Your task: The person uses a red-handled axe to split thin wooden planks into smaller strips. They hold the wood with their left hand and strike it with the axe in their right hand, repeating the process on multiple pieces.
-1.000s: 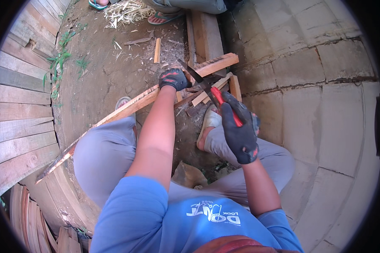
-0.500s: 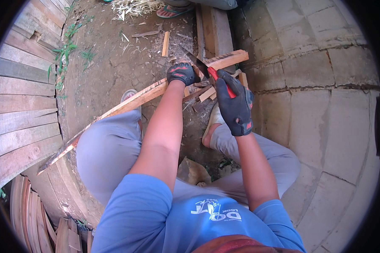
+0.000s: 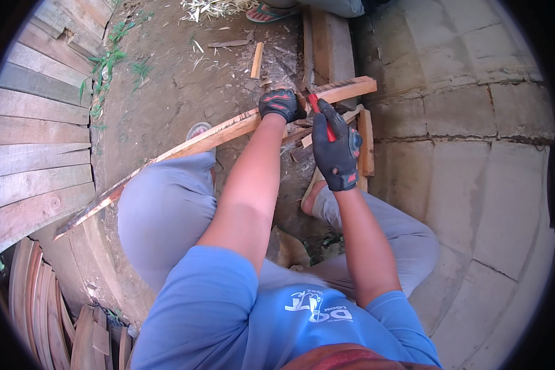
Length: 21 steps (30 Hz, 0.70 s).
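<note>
A long wooden beam [image 3: 203,144] runs slantwise from the lower left, over my left leg, to the upper right. My left hand [image 3: 280,105], in a black and red glove, is closed around the beam near its right part. In my right hand [image 3: 337,148], gloved too, is the red handle of a handsaw [image 3: 293,76]. Its dark blade lies across the beam just right of my left hand and points away to the upper left. The contact between teeth and wood is too small to make out.
Short wood offcuts [image 3: 365,143] lie under and beside the beam. Beyond is a loose wood strip [image 3: 257,60], with pale shavings [image 3: 213,7] and another person's sandaled foot [image 3: 271,12]. A block wall [image 3: 462,179] borders the right, a plank wall [image 3: 37,148] the left.
The whole view has shifted slightly. My right hand and the saw have moved a little leftward, closer to my left hand, which keeps its hold on the beam.
</note>
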Each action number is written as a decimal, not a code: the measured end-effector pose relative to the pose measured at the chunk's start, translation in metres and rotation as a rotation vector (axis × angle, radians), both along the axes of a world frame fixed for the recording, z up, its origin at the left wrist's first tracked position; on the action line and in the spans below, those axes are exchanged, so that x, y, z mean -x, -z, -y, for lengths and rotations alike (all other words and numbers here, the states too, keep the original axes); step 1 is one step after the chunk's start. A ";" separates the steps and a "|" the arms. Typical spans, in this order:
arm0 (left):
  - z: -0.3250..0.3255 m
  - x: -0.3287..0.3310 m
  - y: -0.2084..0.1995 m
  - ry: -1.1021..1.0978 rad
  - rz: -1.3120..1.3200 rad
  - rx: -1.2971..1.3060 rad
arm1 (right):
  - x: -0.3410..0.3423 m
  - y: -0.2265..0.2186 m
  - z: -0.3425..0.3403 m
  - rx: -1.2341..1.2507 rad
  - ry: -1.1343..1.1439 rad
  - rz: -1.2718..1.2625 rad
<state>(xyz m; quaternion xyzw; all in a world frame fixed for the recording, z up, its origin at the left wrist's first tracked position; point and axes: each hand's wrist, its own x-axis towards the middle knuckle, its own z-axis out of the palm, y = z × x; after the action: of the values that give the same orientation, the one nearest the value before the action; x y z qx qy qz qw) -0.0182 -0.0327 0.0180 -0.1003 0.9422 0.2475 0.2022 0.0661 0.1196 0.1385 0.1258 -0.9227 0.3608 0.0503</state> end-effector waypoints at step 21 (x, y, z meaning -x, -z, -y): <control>-0.042 -0.033 0.029 -0.168 -0.328 0.182 | 0.063 -0.025 0.009 -0.222 -0.064 0.088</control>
<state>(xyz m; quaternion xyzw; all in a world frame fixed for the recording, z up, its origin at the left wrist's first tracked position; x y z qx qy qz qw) 0.0153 0.0098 -0.0113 -0.1547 0.9693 0.1905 0.0147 0.0035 0.1106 0.1638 0.1441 -0.9538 0.2630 -0.0162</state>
